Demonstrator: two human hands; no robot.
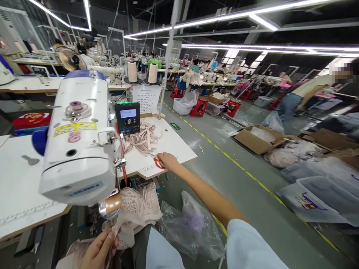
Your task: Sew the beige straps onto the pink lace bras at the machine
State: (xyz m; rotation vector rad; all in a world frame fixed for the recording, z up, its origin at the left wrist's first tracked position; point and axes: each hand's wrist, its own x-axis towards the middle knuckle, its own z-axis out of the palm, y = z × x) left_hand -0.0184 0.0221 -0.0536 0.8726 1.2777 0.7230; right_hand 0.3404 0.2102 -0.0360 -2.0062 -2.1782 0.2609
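Note:
My left hand point(99, 248), low in the view, pinches the edge of a beige lace bra point(140, 205) just below the sewing machine's cylinder arm point(110, 204). The lace hangs from there over my lap. Out to the right, my right hand point(167, 161) has its fingers closed at the red handles of a pair of scissors point(159, 163), at the table's right part. The blades point left toward a heap of beige straps point(144, 138). The white sewing machine point(80, 149) stands between my hands and the left side of the table.
A control panel point(128, 117) and two thread cones point(153, 73) stand behind the straps. Below the table edge lies a clear plastic bag point(193, 228). Cardboard boxes point(258, 139) and clear plastic bins point(316, 198) line the floor at right, where a person point(303, 89) bends over.

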